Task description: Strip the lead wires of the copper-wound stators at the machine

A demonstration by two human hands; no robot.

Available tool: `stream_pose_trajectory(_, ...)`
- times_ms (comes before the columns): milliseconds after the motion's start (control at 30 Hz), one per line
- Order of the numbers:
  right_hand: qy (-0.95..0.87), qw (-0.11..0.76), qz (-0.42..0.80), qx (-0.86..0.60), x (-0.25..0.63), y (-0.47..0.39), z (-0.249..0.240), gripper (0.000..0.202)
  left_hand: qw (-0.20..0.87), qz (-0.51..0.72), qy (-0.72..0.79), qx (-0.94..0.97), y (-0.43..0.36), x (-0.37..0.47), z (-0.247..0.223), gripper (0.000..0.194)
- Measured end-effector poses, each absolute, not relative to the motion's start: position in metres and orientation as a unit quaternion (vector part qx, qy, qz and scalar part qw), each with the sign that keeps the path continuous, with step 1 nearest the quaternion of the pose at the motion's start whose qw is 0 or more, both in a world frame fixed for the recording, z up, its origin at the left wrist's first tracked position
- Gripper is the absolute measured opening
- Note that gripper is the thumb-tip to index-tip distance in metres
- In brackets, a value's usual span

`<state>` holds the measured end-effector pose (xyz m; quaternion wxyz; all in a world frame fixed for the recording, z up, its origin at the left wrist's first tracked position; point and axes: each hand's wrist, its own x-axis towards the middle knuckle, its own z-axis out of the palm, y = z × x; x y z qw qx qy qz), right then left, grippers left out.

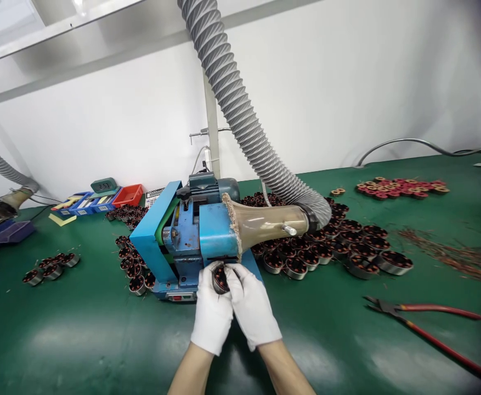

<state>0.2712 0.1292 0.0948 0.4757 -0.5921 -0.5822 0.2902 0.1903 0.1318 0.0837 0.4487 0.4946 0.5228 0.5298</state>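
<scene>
My left hand (pixel 214 312), in a white glove, is closed around the left side of a motor stator (pixel 220 280), a dark round core with copper windings and a metal rim. From the other side my right hand (pixel 252 307), gloved too, grips the same stator with thumb and fingers. Both hands hold it right at the front of a blue belt-driven machine (pixel 218 230), below its hood. Whether the stator touches the machine cannot be made out. The fingertips behind it are hidden.
Many stators (pixel 295 267) stand right of and behind the machine; a few stators (pixel 52 271) sit at left. Red-handled pliers (pixel 392 309) and loose copper wires (pixel 450 255) lie at right. A grey hose (pixel 240 104) joins the hood. Red rings (pixel 400 188) and bins (pixel 128 195) stand farther back.
</scene>
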Motion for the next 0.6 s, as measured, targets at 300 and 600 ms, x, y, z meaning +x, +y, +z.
stream_pose_trajectory(300,-0.623,0.485,0.254,-0.559,0.275,0.09,0.095,0.028,0.455,0.491,0.484,0.563,0.093,0.171,0.08,0.046)
stream_pose_trajectory(600,-0.426,0.593,0.445,-0.518,0.302,0.075,0.11,0.04,0.27,0.448,0.503,0.688,0.064,0.158,0.084,0.04)
